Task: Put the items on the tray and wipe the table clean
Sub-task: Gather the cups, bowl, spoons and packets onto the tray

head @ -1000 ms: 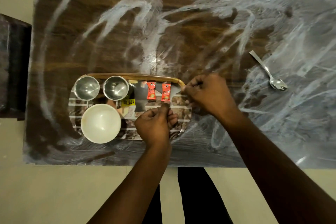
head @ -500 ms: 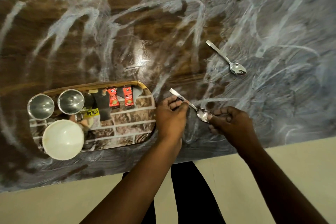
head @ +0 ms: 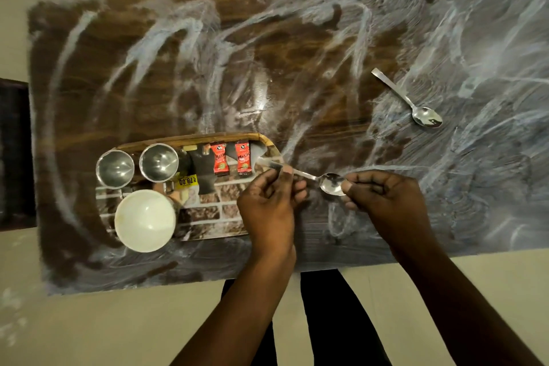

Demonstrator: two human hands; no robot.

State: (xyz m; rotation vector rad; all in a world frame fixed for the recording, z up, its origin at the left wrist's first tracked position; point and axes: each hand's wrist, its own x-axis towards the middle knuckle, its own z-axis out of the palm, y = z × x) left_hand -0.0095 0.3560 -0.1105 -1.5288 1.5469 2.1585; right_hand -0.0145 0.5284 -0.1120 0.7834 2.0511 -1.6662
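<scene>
Indoor light is dim and warm, apparently from overhead: a soft glare patch sits on the worktop [head: 261, 92] near its centre, and bright glints mark the steel cups [head: 159, 162] and the bowl of the held spoon [head: 331, 183]. The left hand [head: 269, 208] and right hand [head: 386, 202] render dark with little surface detail, and the spoon's handle end is smeared by blur. Wide-angle distortion bows the worktop edges, and the corners are soft.

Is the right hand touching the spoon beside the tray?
Touching. The head view shows the right hand pinching the bowl of the spoon, with no gap between them.
</scene>
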